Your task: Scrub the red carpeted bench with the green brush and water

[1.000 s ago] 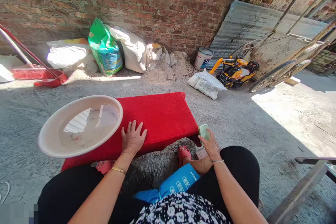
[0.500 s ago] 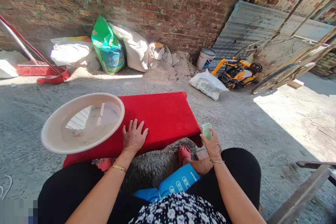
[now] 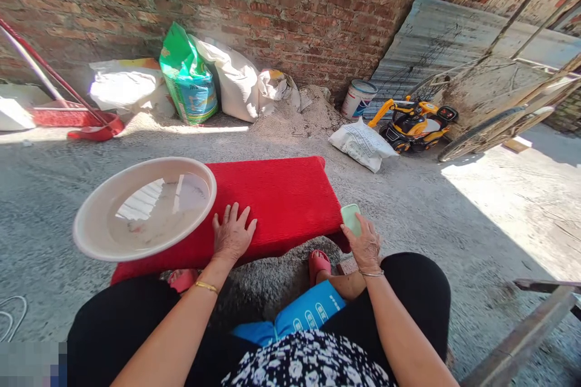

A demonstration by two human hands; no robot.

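Observation:
My left hand [image 3: 233,234] lies flat with fingers spread on the red cloth [image 3: 276,193] that covers a low bench. Just left of it stands a wide, pale basin [image 3: 86,239] of water, with reflections on the surface. My right hand [image 3: 364,242] is closed on a pale green rounded rectangular piece [image 3: 351,218] at the bench's right end. Whether that piece touches the cloth I cannot tell, nor what kind of thing it is. Its lower part is hidden by my fingers.
Against the brick wall stand a green sack [image 3: 188,81], white sacks [image 3: 231,81] and a paint bucket [image 3: 358,98]. A yellow toy digger [image 3: 417,124] and a white bag [image 3: 364,144] lie farther right, near a cart wheel [image 3: 481,133]. A red dustpan [image 3: 97,129] is at left.
My right hand has moved slightly left and turned with the green piece, bringing it to the bench's right edge. My left hand stays put on the cloth. The view has shifted a little.

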